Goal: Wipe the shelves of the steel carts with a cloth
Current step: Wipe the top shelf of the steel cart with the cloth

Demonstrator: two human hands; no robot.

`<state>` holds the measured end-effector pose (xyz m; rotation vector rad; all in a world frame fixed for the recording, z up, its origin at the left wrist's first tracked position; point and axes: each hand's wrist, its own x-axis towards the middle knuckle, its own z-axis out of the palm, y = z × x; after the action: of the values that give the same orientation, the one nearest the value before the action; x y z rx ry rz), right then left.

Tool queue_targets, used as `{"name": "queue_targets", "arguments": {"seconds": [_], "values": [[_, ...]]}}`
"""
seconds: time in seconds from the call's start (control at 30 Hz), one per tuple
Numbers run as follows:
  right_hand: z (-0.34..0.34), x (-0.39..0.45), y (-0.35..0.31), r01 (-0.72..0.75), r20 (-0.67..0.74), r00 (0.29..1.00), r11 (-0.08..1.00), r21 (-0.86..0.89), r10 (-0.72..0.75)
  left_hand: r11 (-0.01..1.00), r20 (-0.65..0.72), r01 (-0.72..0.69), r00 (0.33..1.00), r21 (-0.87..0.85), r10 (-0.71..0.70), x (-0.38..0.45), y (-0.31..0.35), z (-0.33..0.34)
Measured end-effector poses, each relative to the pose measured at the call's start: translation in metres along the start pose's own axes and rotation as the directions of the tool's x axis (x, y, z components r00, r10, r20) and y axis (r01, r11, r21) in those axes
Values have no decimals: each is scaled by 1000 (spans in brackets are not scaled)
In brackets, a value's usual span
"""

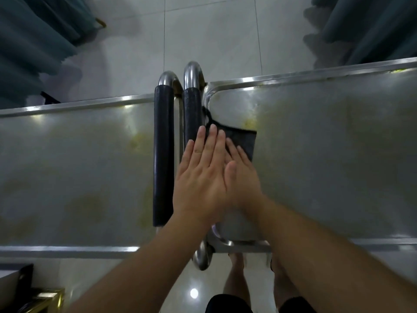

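**Two carts, one cloth, both hands flat**

I count two steel carts side by side — the left cart and the right cart — each showing one top shelf with a raised rim. Their handles meet in the middle: two of them, the left handle and the right handle, both wrapped in black grips. There is one cloth, dark, lying on the right cart's shelf in its near-left corner, just beside the right handle.

My two hands are stacked. My right hand lies flat on the cloth, fingers straight and together, pressing it down onto the shelf. My left hand lies on top of it, also flat with fingers extended and only slightly spread; its fingertips reach the cloth's far edge and touch the black grip. Neither hand curls round anything.

Yellowish smears mark both shelves. Beyond the carts lies a pale tiled floor with two teal curtains — one curtain at far left, another curtain at far right. Below, my two bare feet stand on the tiles.
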<state>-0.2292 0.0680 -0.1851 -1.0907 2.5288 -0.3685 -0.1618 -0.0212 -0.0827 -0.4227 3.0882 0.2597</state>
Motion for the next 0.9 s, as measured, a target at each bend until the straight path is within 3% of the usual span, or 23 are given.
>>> {"name": "queue_targets", "arguments": {"seconds": [0.1, 0.23, 0.4, 0.53, 0.8, 0.9], "values": [[-22, 63, 15, -44, 56, 997, 996, -80, 49, 999, -11, 23, 1000, -41, -23, 3, 0, 1], [-42, 129, 36, -30, 32, 999, 993, -114, 34, 998, -3, 22, 1000, -54, -22, 5, 1, 1], [-46, 155, 46, -34, 88, 995, 999, -25, 36, 999, 22, 36, 999, -5, -36, 10, -2, 1], [-26, 105, 39, -19, 95, 995, 998, -51, 24, 999, 16, 32, 999, 14, -32, 7, -4, 3], [36, -118, 34, 70, 87, 994, 995, -74, -63, 996, 48, 32, 998, 83, -36, 6, -6, 7], [43, -161, 43, 53, 112, 993, 995, -84, -44, 995, 58, 38, 997, 92, -43, 6, -4, 5]]}}
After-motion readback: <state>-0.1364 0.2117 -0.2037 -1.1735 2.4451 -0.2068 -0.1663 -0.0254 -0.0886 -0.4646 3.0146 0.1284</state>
